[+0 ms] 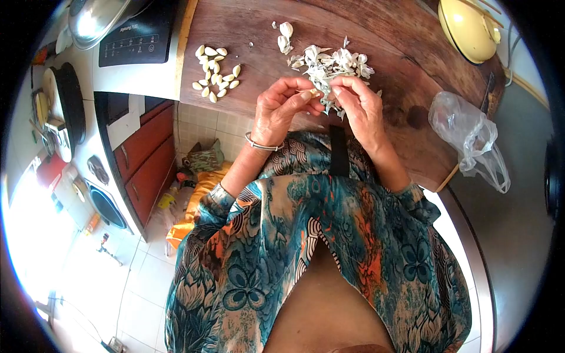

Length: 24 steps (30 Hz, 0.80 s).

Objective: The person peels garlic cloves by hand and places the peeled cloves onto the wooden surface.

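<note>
My left hand (283, 105) is closed in a pinch on a small pale garlic clove (315, 93) at the edge of the wooden board. Close beside it, the thumb and fingertips of my right hand (362, 106) are pressed together; what they grip, perhaps a bit of skin, is too small to make out. Just beyond both hands lies a loose pile of papery garlic skins (341, 61). Several peeled garlic cloves (213, 67) are spread to the left on the board. Farther back are unpeeled garlic cloves (285, 36).
The dark wooden board (235, 26) spans the counter. A crumpled clear plastic bag (465, 132) lies at its right, below a yellow bowl (468, 29) with chopsticks. On the left are a black cooktop (135, 41), a metal lid (94, 20) and red drawers (144, 150).
</note>
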Available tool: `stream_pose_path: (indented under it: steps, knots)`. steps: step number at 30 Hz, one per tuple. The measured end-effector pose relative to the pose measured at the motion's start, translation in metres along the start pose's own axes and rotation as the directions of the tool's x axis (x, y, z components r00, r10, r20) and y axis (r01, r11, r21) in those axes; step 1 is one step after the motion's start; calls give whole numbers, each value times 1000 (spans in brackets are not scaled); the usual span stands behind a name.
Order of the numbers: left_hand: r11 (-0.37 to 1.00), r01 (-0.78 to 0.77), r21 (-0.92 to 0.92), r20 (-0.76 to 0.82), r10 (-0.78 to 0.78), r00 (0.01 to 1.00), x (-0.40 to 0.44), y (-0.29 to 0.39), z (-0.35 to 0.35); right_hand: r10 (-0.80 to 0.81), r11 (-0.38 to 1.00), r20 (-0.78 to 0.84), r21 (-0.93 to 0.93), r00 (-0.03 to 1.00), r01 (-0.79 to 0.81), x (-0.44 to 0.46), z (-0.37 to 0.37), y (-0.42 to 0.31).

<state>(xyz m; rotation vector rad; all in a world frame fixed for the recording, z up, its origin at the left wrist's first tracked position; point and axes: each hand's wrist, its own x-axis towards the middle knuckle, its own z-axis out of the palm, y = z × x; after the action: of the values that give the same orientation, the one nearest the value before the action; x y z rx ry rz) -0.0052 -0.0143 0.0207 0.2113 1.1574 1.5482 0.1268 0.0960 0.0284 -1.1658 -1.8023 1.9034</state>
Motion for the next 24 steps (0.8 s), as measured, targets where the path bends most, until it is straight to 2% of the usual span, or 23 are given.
stream_pose_path:
  steps: [1,4,7,10,13,17,19,20,23,24]
  knots:
    - [1000,21,-6,-6,-21,1000,0,-1,-1,-3,1000,11,-22,1000,4,0,-1,-2]
    - [998,48,-45,3,-48,999,-1,0,-1,-217,964,34,-149,976,219,0,-3,0]
    - [997,56,-45,36,-54,998,-2,-2,-4,-288,958,-16,-6,957,288,2,1,2]
    - [998,52,-39,39,-51,998,-3,-4,-3,-203,979,82,50,976,199,2,3,-12]
    - [999,48,-22,27,-47,999,-2,-4,-5,-247,969,108,37,963,244,1,5,-8]
    - [999,44,21,39,-45,998,-4,-3,-7,-72,995,206,77,976,57,3,1,-7]
    - [982,-14,189,29,9,1000,-4,-4,-6,47,991,253,108,966,-77,6,-1,-8]
    - [961,-41,272,26,36,999,-5,-4,-5,35,993,273,98,961,-64,7,-1,-8]
    - [859,-167,484,146,108,983,-6,3,-4,12,996,337,83,941,-43,8,-2,-6]
    - [857,-178,483,143,123,982,-5,2,-5,14,995,360,85,933,-48,9,-4,-5]
